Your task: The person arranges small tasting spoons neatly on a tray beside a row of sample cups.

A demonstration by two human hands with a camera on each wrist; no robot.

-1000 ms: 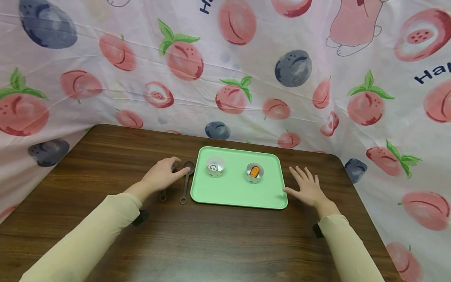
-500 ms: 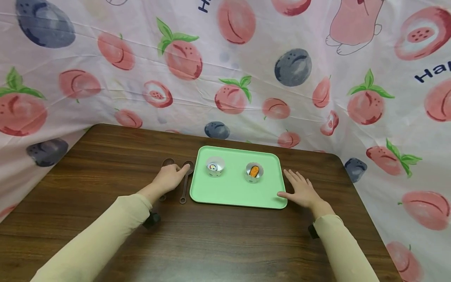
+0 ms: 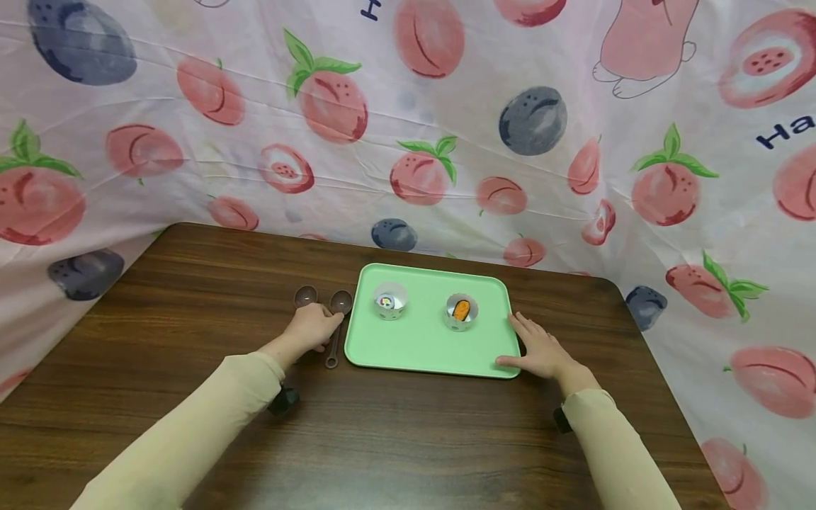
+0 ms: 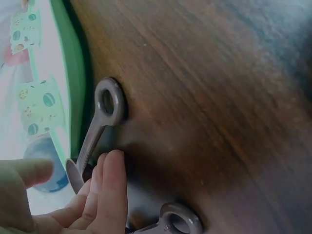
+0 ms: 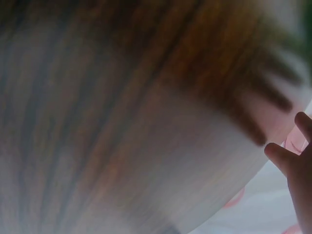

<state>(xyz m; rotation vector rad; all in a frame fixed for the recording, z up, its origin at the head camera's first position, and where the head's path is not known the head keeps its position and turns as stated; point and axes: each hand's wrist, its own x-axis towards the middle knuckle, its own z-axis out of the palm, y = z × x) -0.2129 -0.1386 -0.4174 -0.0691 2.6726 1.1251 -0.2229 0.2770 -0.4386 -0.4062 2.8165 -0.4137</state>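
My left hand (image 3: 310, 327) is over two brown spoons lying side by side, left of a green tray (image 3: 414, 350). Its fingertips sit close beside the handle of the right-hand spoon (image 3: 341, 302), thumb apart from the fingers in the left wrist view. The left-hand spoon (image 3: 306, 296) shows its bowl beyond the knuckles; the hand hides most of its handle, whose ring end (image 4: 167, 213) shows in the left wrist view. My right hand (image 3: 540, 350), fingers spread, is at the tray's right edge, thumb over the near right corner.
Two small patterned cups stand on the tray. The left cup (image 3: 390, 312) holds a white piece with a colourful centre, the right cup (image 3: 457, 326) an orange and black piece (image 3: 461, 310). A fruit-print cloth (image 3: 357, 184) hangs behind the dark wooden table (image 3: 395, 439).
My left hand has come right and nearer over the spoons, uncovering the left-hand spoon's bowl. My right hand has moved left to the tray's edge. Tray and cups stay put.
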